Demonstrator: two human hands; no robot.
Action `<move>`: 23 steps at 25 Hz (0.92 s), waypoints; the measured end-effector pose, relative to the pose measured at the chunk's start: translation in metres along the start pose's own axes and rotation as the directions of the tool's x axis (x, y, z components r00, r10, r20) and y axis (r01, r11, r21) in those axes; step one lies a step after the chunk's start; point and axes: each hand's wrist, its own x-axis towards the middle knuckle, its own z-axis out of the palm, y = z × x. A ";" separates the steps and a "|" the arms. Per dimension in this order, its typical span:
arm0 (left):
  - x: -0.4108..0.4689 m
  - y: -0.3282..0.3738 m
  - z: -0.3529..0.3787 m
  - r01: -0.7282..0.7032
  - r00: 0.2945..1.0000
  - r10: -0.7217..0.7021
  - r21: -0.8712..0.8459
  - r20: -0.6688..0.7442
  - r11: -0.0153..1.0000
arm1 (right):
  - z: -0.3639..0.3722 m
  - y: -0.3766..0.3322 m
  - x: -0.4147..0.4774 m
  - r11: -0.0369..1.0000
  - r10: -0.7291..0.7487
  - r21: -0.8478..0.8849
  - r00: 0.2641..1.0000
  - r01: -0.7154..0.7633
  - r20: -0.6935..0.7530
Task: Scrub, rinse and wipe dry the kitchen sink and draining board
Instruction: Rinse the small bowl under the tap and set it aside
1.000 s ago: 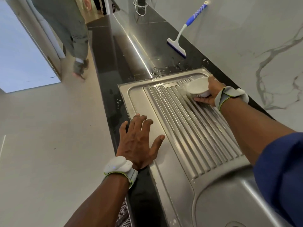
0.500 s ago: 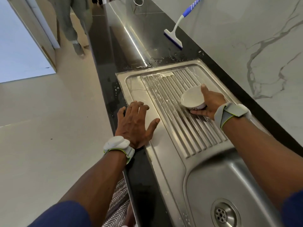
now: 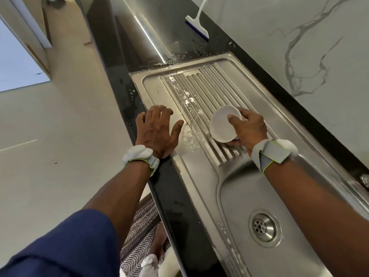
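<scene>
A stainless steel draining board [image 3: 201, 90] with raised ribs runs away from me, wet and soapy along its left ribs. The sink bowl [image 3: 235, 198] with its round drain [image 3: 264, 228] lies at the near right. My right hand [image 3: 249, 128] grips a small white bowl [image 3: 221, 124], tilted on its side over the ribs near the sink end. My left hand [image 3: 157, 132] rests flat with fingers spread on the board's front rim and the black counter edge.
A blue and white squeegee [image 3: 197, 27] lies on the black counter [image 3: 123, 62] beyond the board. A marble wall [image 3: 299, 56] rises on the right. Pale floor [image 3: 50, 136] stretches to the left. A herringbone cloth [image 3: 139, 226] hangs below the counter edge.
My right hand has drawn the white bowl back along the ribs from the far end toward the sink. My view has tipped down, bringing the drain in. The left hand has stayed flat.
</scene>
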 end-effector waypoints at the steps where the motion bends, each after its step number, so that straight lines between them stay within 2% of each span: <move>1: 0.000 -0.001 0.000 -0.004 1.000 0.004 -0.003 -0.011 1.000 | 0.004 0.003 -0.007 1.000 -0.005 0.007 1.000 0.005 0.004; 4: 0.000 -0.001 0.000 -0.011 0.999 0.010 -0.011 -0.031 1.000 | 0.015 0.013 -0.027 0.998 -0.055 -0.008 0.998 0.055 0.015; 7: -0.001 0.000 -0.001 -0.021 0.999 0.020 -0.014 -0.044 1.000 | 0.019 0.020 -0.050 0.966 -0.203 -0.158 0.979 0.205 0.033; 12: -0.003 -0.002 -0.001 -0.032 0.998 0.031 -0.014 -0.055 0.999 | 0.008 0.033 -0.096 0.803 -0.418 -0.392 0.893 0.449 0.167; 18: -0.003 0.000 -0.003 -0.047 0.998 0.047 -0.010 -0.043 0.999 | -0.025 0.076 -0.141 0.650 -0.629 -0.362 0.741 0.668 0.235; 21: -0.004 0.001 -0.004 -0.060 0.998 0.060 -0.003 -0.036 0.998 | -0.039 0.088 -0.157 0.617 -0.685 -0.363 0.704 0.698 0.188; 23: -0.005 0.001 -0.005 -0.077 0.997 0.077 0.007 -0.021 0.997 | -0.042 0.093 -0.165 0.638 -0.699 -0.362 0.709 0.679 0.098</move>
